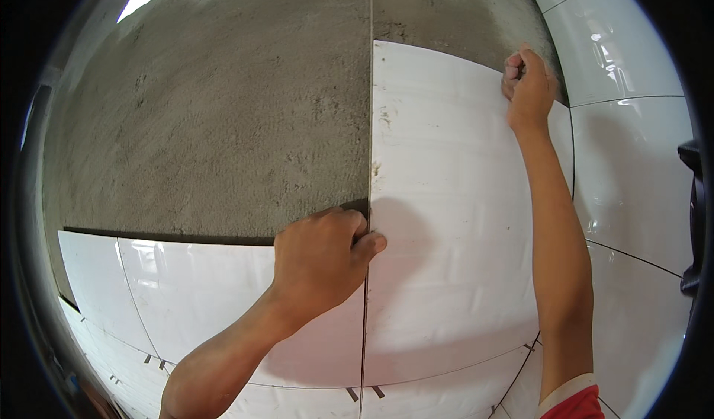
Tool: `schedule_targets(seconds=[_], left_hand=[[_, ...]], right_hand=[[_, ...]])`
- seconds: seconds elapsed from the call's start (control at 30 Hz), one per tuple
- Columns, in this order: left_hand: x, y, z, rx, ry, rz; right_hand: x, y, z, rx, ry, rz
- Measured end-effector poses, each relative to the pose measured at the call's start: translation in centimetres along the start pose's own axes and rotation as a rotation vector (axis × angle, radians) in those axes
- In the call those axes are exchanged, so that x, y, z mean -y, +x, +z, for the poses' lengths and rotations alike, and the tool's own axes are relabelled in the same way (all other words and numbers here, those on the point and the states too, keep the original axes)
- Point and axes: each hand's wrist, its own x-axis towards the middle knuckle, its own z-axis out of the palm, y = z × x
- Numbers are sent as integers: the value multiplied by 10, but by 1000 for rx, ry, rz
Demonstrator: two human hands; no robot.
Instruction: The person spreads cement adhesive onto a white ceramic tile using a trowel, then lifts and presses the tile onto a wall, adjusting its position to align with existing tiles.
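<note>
A large white wall tile (454, 196) stands upright on the wall in front of me, with smudges of mortar along its left edge. My left hand (320, 251) is closed at that edge, thumb resting on the tile's face and fingers curled by its side; the fingertips are hidden. At the tile's upper right corner my right hand (529, 88) is curled like a fist, slightly blurred. Nothing shows in it, and whether it touches the tile I cannot tell. Below my left hand is the top edge of a lower white tile (201, 292).
Rough grey mortar (208, 121) covers the wall at upper left. A thin vertical string (371, 10) runs down to the tile's left edge. Small dark spacers (378, 391) stick out of the lower joints. Glossy tiles (625, 151) cover the adjoining right wall, beside a black object (692, 218).
</note>
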Motion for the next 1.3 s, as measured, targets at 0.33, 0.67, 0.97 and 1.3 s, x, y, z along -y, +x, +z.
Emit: schedule_targets(seconds=[0.33, 0.67, 0.97, 1.3], left_hand=[[4, -1, 3, -17, 3, 31], [-5, 1, -4, 82, 62, -35], [-6, 1, -2, 81, 64, -27], [-4, 1, -2, 48, 75, -23]], right_hand=[[2, 12, -6, -5, -17, -169], [16, 3, 5, -137, 180, -230], [6, 2, 8, -133, 153, -64], [-10, 3, -7, -58, -232, -300]])
